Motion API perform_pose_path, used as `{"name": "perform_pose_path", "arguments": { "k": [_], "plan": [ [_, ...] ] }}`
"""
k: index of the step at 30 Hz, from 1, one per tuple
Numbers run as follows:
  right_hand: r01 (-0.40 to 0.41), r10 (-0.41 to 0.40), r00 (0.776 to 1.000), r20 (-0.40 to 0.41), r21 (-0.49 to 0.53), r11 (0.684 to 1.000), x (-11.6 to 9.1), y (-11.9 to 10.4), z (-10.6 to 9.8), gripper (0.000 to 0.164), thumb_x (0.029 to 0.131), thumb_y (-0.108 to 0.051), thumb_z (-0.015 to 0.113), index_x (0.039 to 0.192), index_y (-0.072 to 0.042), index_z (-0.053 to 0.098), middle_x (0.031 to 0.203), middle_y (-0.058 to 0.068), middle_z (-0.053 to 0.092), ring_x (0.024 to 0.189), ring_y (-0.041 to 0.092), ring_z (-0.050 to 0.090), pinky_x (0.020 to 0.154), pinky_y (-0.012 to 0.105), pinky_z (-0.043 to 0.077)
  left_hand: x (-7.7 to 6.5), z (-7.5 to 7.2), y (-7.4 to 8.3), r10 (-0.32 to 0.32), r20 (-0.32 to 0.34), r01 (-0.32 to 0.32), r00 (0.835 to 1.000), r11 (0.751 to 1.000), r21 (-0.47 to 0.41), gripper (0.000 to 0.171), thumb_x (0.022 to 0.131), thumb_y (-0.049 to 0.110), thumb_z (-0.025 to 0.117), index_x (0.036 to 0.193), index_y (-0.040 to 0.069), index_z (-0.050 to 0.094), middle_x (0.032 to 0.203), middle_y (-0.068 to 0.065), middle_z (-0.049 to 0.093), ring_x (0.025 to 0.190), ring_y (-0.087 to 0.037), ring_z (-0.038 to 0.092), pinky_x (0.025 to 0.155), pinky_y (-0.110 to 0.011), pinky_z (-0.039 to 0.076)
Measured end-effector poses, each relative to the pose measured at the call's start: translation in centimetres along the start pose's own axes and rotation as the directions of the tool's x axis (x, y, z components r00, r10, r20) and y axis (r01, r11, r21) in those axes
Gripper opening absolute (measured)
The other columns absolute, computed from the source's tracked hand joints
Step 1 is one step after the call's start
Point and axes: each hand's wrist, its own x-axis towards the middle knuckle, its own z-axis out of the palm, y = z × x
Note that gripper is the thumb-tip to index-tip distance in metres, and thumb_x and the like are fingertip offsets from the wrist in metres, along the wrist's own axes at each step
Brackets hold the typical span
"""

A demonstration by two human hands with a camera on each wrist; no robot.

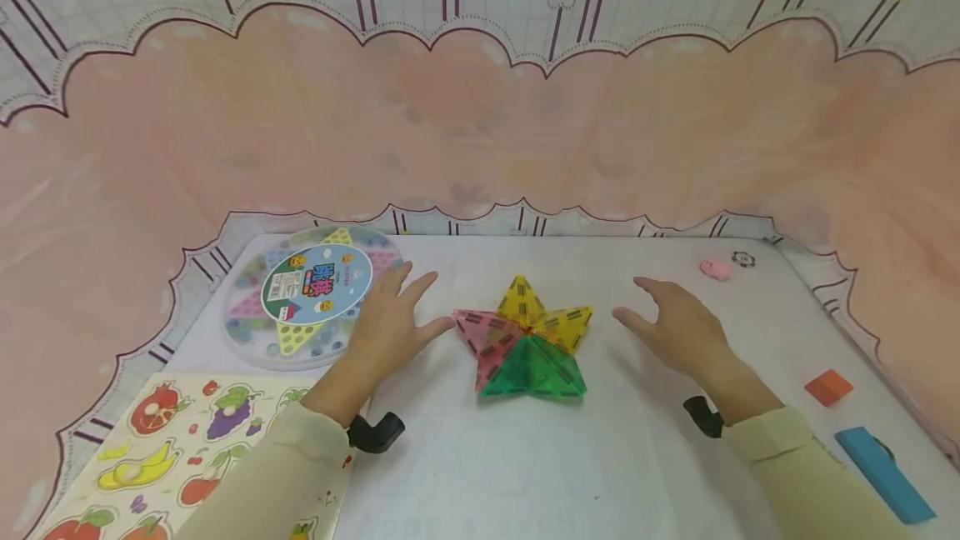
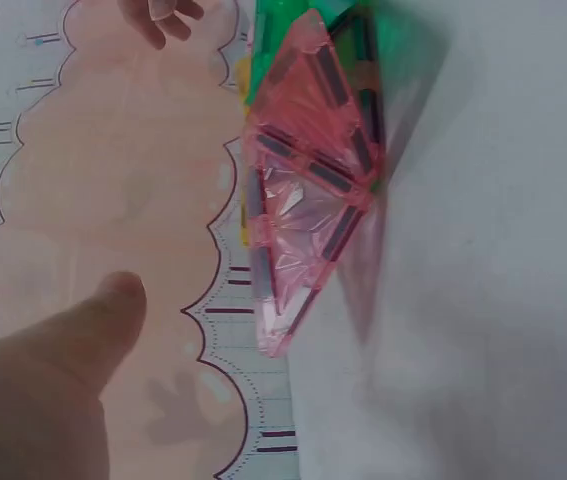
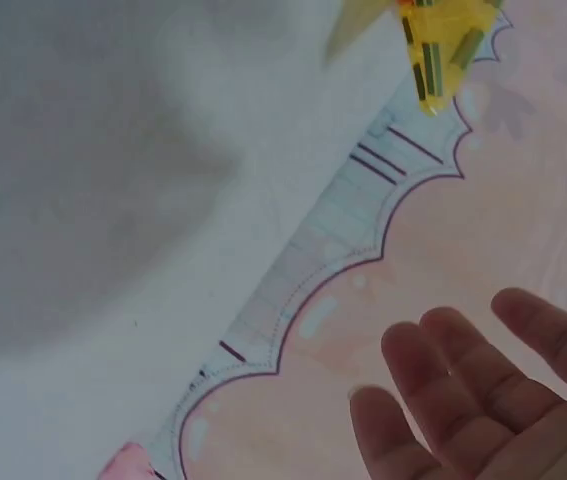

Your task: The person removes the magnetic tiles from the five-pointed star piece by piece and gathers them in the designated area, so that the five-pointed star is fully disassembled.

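Note:
A star of translucent magnetic tiles (image 1: 531, 357) sits mid-table in the head view, with pink, yellow and green points. Just left of it, my left hand (image 1: 390, 323) hovers with fingers spread, the thumb close to the pink point. The left wrist view shows the pink tiles (image 2: 313, 180) side-on, raised at the centre, with my left thumb (image 2: 73, 340) apart from them. To the star's right my right hand (image 1: 678, 325) is held relaxed with nothing in it. In the right wrist view its fingers (image 3: 443, 390) are loosely bent, away from a yellow point (image 3: 448, 50).
A round Chinese checkers box (image 1: 315, 286) lies at the back left, above a fruit sticker sheet (image 1: 225, 448). On the right are a pink figure (image 1: 716, 269), a small black-and-white disc (image 1: 744, 259), an orange block (image 1: 828, 387) and a blue oblong object (image 1: 885, 473).

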Motion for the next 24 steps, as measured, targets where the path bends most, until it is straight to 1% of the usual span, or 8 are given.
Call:
{"name": "perform_pose_path", "arguments": {
  "k": [5,10,12,13,16,19,22,24],
  "plan": [
    [0.017,-0.023,0.999,0.049,0.116,0.993,0.3,-0.1,1.2,0.072,0.082,-0.058,0.049,0.133,-0.009,0.040,0.125,0.017,0.047,0.105,0.032,0.050,0.080,0.049,0.043,0.1,1.3,0.2,-0.052,0.113,0.071,0.992,0.983,-0.167,0.062,0.079,0.045,0.064,0.131,0.016,0.046,0.134,-0.021,0.037,0.122,-0.037,0.033,0.094,-0.053,0.030],
    [-0.047,0.005,0.988,0.153,0.274,0.961,0.8,-0.3,2.2,0.069,0.080,-0.057,0.053,0.134,-0.016,0.039,0.125,0.014,0.049,0.106,0.030,0.050,0.078,0.045,0.046,0.6,2.9,0.6,-0.038,0.174,0.089,0.984,0.952,-0.294,0.061,0.078,0.044,0.065,0.128,0.014,0.049,0.129,-0.015,0.045,0.121,-0.031,0.037,0.097,-0.048,0.029],
    [-0.077,0.009,0.979,0.202,0.331,0.941,1.1,-0.5,2.4,0.068,0.080,-0.056,0.055,0.134,-0.018,0.039,0.125,0.014,0.049,0.108,0.031,0.049,0.079,0.045,0.046,0.9,3.5,0.7,-0.043,0.211,0.117,0.977,0.929,-0.352,0.063,0.077,0.046,0.065,0.129,0.015,0.048,0.128,-0.011,0.047,0.118,-0.029,0.040,0.096,-0.047,0.031],
    [-0.087,0.007,0.975,0.222,0.354,0.931,1.2,-0.5,2.5,0.067,0.080,-0.055,0.055,0.134,-0.018,0.039,0.125,0.014,0.049,0.109,0.031,0.049,0.080,0.045,0.045,1.0,3.8,0.8,-0.058,0.235,0.147,0.970,0.914,-0.379,0.064,0.076,0.048,0.065,0.129,0.017,0.048,0.128,-0.010,0.048,0.117,-0.027,0.042,0.094,-0.046,0.033],
    [-0.109,-0.014,0.961,0.275,0.429,0.897,1.6,-0.7,2.8,0.061,0.083,-0.047,0.056,0.133,-0.017,0.039,0.122,0.013,0.051,0.106,0.030,0.051,0.080,0.044,0.045,1.2,4.6,0.9,-0.098,0.307,0.237,0.947,0.857,-0.457,0.064,0.074,0.049,0.066,0.130,0.022,0.048,0.122,-0.004,0.053,0.110,-0.023,0.048,0.086,-0.043,0.041],
    [-0.149,-0.031,0.943,0.331,0.503,0.851,1.9,-1.0,3.0,0.055,0.085,-0.042,0.057,0.132,-0.018,0.041,0.120,0.012,0.053,0.099,0.027,0.054,0.078,0.041,0.047,1.3,5.2,1.0,-0.115,0.354,0.295,0.928,0.808,-0.510,0.061,0.073,0.047,0.068,0.128,0.026,0.049,0.110,0.001,0.058,0.097,-0.018,0.053,0.074,-0.036,0.046],
    [-0.179,-0.059,0.922,0.382,0.557,0.811,2.1,-1.1,3.2,0.050,0.085,-0.038,0.058,0.130,-0.019,0.043,0.119,0.011,0.052,0.095,0.026,0.055,0.076,0.039,0.047,1.4,5.7,1.0,-0.089,0.360,0.289,0.929,0.781,-0.553,0.057,0.074,0.041,0.069,0.125,0.025,0.051,0.099,0.004,0.059,0.085,-0.016,0.053,0.064,-0.030,0.047],
    [-0.185,-0.081,0.913,0.400,0.582,0.792,2.2,-1.1,3.4,0.048,0.085,-0.036,0.058,0.128,-0.019,0.044,0.118,0.011,0.052,0.095,0.026,0.054,0.076,0.039,0.047,1.5,5.9,1.0,-0.072,0.371,0.291,0.926,0.760,-0.580,0.054,0.074,0.039,0.070,0.123,0.025,0.053,0.094,0.003,0.058,0.081,-0.017,0.052,0.062,-0.029,0.047]
  ]
}}
